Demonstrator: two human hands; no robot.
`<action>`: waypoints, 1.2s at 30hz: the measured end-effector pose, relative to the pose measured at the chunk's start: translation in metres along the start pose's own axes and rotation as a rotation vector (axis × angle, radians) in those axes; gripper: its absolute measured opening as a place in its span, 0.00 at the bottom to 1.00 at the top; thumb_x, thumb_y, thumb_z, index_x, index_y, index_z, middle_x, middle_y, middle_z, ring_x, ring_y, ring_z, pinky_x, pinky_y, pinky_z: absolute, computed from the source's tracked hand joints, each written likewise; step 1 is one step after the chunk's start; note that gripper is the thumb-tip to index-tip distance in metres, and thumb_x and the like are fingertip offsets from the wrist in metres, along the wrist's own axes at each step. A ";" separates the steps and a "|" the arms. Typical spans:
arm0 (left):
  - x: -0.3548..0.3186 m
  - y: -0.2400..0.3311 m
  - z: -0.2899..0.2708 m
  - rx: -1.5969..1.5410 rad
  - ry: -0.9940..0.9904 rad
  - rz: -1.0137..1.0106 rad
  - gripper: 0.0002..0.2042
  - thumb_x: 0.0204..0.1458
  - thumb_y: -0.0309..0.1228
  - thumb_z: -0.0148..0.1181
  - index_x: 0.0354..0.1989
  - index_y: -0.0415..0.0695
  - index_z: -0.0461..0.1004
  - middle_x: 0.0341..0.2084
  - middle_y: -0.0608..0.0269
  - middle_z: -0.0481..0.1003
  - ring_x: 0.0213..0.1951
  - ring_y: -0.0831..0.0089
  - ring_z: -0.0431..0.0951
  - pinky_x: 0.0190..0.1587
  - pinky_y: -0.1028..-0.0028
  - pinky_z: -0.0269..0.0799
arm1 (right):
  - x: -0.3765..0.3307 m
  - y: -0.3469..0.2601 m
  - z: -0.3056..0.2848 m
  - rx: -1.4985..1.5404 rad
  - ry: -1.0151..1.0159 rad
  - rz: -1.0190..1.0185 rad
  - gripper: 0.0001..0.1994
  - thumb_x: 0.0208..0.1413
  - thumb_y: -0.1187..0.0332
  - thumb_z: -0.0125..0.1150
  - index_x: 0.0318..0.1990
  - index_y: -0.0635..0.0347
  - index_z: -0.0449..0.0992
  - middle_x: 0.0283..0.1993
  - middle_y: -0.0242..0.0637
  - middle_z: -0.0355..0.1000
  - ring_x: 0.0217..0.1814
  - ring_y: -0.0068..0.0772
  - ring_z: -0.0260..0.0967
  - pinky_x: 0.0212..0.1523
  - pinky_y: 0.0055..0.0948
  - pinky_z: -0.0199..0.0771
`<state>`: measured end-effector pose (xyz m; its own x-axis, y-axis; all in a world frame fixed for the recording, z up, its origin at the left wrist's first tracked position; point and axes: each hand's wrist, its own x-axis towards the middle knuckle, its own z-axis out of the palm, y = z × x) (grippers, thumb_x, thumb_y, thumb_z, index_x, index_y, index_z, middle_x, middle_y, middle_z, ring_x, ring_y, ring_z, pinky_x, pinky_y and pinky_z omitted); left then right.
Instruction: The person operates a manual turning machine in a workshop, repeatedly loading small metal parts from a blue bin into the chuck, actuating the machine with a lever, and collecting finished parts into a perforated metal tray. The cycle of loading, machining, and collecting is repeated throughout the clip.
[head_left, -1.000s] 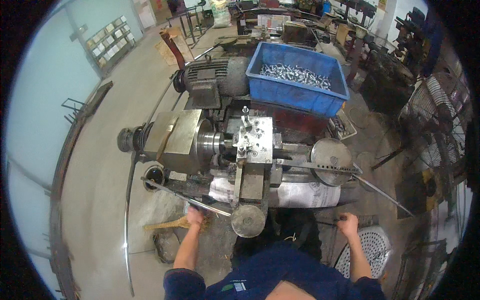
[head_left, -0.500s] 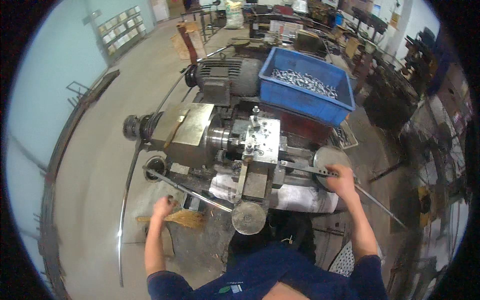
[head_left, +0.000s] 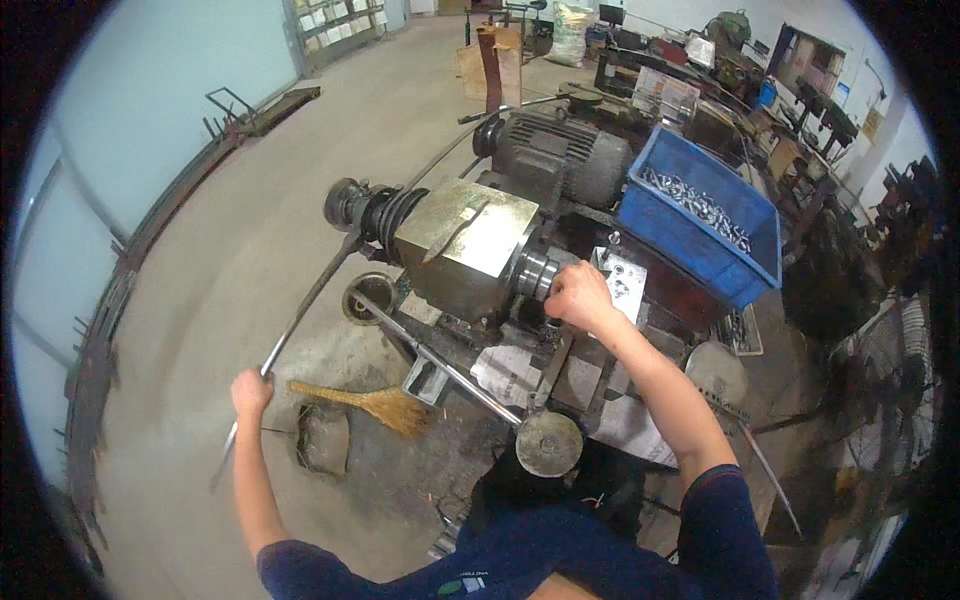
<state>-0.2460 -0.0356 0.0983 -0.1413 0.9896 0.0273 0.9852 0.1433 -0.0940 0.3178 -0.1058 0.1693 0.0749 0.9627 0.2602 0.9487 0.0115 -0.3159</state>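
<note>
My left hand (head_left: 252, 392) is wrapped round the lower part of a long metal rod (head_left: 302, 308), which slopes down from the left end of a small lathe. At the lathe's spindle (head_left: 537, 274), my right hand (head_left: 582, 298) has its fingers bent together; whatever they pinch there is hidden behind the hand. Just right of that hand is the bright metal tool block (head_left: 624, 284), partly covered by it. A brass-coloured plate (head_left: 467, 227) tops the headstock, with a thin dark strip lying across it. Another steel bar (head_left: 440, 362) runs down towards a round metal disc (head_left: 549, 445).
A blue bin (head_left: 690, 245) of small shiny metal parts stands behind the lathe, right of the electric motor (head_left: 566, 150). On the floor at left lies a straw hand broom (head_left: 385, 405). A round plate (head_left: 716, 372) sits at the lathe's right end.
My right hand has left the flat lever at right and reached the spindle. My left hand has moved left from near the broom and taken hold of the rod. The view has turned left.
</note>
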 end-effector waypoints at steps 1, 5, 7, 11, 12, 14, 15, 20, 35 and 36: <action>0.015 -0.009 0.001 0.010 0.008 -0.021 0.14 0.44 0.40 0.54 0.34 0.43 0.74 0.30 0.48 0.74 0.34 0.53 0.75 0.38 0.60 0.70 | 0.001 -0.001 0.000 -0.012 -0.004 -0.015 0.08 0.20 0.66 0.54 0.14 0.58 0.76 0.20 0.45 0.71 0.28 0.50 0.65 0.39 0.37 0.68; 0.045 -0.016 -0.002 0.024 0.011 -0.049 0.11 0.43 0.37 0.55 0.30 0.43 0.76 0.29 0.48 0.75 0.34 0.54 0.75 0.39 0.61 0.70 | 0.002 0.000 0.002 -0.042 -0.020 0.008 0.09 0.21 0.67 0.53 0.14 0.58 0.77 0.22 0.47 0.71 0.31 0.49 0.66 0.37 0.38 0.69; 0.045 -0.014 -0.003 0.025 0.020 -0.054 0.11 0.43 0.36 0.55 0.30 0.43 0.76 0.29 0.49 0.75 0.34 0.54 0.75 0.39 0.61 0.71 | 0.002 0.004 0.005 -0.004 0.009 -0.011 0.09 0.22 0.66 0.53 0.14 0.58 0.77 0.22 0.47 0.71 0.31 0.50 0.65 0.36 0.38 0.69; 0.036 0.000 -0.006 -0.005 0.018 -0.100 0.11 0.43 0.37 0.54 0.29 0.43 0.77 0.30 0.49 0.75 0.35 0.54 0.76 0.40 0.61 0.71 | 0.002 0.006 0.002 -0.028 -0.062 0.008 0.10 0.22 0.66 0.53 0.16 0.58 0.77 0.22 0.47 0.71 0.32 0.50 0.66 0.38 0.38 0.69; 0.033 0.001 -0.008 -0.013 0.013 -0.114 0.12 0.43 0.37 0.54 0.30 0.43 0.77 0.30 0.49 0.75 0.35 0.54 0.76 0.40 0.61 0.71 | 0.002 0.004 -0.001 -0.036 -0.089 0.013 0.10 0.23 0.66 0.54 0.16 0.58 0.77 0.22 0.47 0.71 0.33 0.50 0.66 0.39 0.38 0.69; 0.022 0.000 -0.007 -0.013 0.016 -0.118 0.13 0.43 0.38 0.52 0.30 0.43 0.77 0.30 0.48 0.75 0.34 0.54 0.76 0.39 0.61 0.71 | 0.002 0.002 0.001 -0.038 -0.074 0.002 0.10 0.23 0.65 0.54 0.17 0.55 0.78 0.22 0.46 0.71 0.32 0.49 0.66 0.37 0.37 0.69; 0.018 0.000 -0.006 -0.069 -0.032 -0.146 0.13 0.42 0.39 0.53 0.30 0.43 0.77 0.30 0.48 0.75 0.34 0.54 0.76 0.39 0.61 0.71 | 0.003 0.002 0.002 -0.037 -0.064 -0.006 0.10 0.24 0.65 0.55 0.18 0.54 0.79 0.22 0.45 0.71 0.32 0.49 0.66 0.36 0.37 0.70; -0.045 0.042 -0.011 -0.164 0.015 -0.095 0.15 0.39 0.40 0.55 0.29 0.42 0.76 0.28 0.48 0.75 0.33 0.54 0.76 0.36 0.60 0.70 | 0.001 0.002 -0.003 -0.016 -0.101 0.038 0.11 0.23 0.65 0.55 0.19 0.57 0.78 0.24 0.49 0.71 0.33 0.51 0.68 0.36 0.39 0.71; -0.127 0.101 -0.024 -0.315 0.054 -0.117 0.17 0.39 0.39 0.59 0.32 0.38 0.71 0.27 0.45 0.74 0.34 0.49 0.74 0.38 0.58 0.69 | -0.010 0.054 -0.080 -0.169 0.085 -0.035 0.11 0.28 0.60 0.58 0.18 0.57 0.77 0.28 0.44 0.73 0.34 0.46 0.68 0.38 0.38 0.70; -0.120 0.102 -0.024 -0.316 0.036 -0.109 0.16 0.39 0.38 0.59 0.32 0.38 0.71 0.27 0.45 0.74 0.33 0.49 0.74 0.38 0.58 0.69 | -0.012 0.067 -0.105 -0.160 0.123 0.042 0.11 0.29 0.62 0.59 0.24 0.55 0.79 0.33 0.43 0.72 0.40 0.46 0.66 0.41 0.39 0.69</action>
<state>-0.1264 -0.1402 0.1097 -0.2494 0.9668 0.0559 0.9466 0.2312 0.2247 0.4127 -0.1445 0.2409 0.1428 0.9210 0.3624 0.9800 -0.0803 -0.1822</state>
